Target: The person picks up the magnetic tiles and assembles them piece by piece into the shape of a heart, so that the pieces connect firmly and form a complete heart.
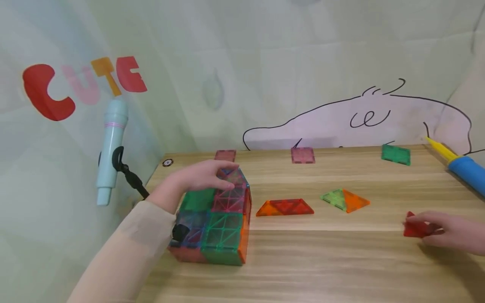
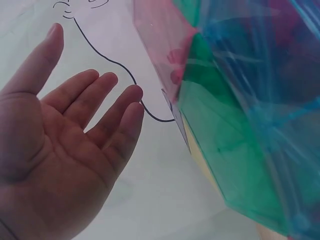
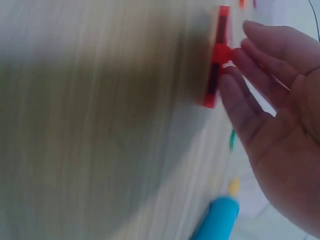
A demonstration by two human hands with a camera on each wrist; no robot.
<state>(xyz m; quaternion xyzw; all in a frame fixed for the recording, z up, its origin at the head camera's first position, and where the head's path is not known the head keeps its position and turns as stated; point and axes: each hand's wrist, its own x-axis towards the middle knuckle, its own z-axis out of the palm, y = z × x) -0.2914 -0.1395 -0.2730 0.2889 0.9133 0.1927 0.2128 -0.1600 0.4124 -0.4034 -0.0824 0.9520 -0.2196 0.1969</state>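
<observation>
A box built of translucent magnetic tiles [image 1: 223, 231], in green, blue, pink and orange, stands at the left of the table. Over its far end reaches my left hand [image 1: 206, 174], fingers extended and the palm facing the tiles. In the left wrist view that hand [image 2: 75, 150] holds nothing, and the green side of the box [image 2: 230, 140] is beside it. At the right, my right hand [image 1: 452, 231] pinches a red magnetic tile [image 1: 414, 227] between thumb and fingers, low over the table. The right wrist view shows this red tile [image 3: 218, 55] edge-on at the fingertips.
Red and orange triangle tiles [image 1: 288, 207] lie right of the box, beside a green and orange pair [image 1: 354, 200]. Pink tiles [image 1: 303, 155] and a green tile [image 1: 395, 154] line the back edge. A blue-yellow toy [image 1: 464, 168] is at far right; a microphone [image 1: 111, 147] stands left.
</observation>
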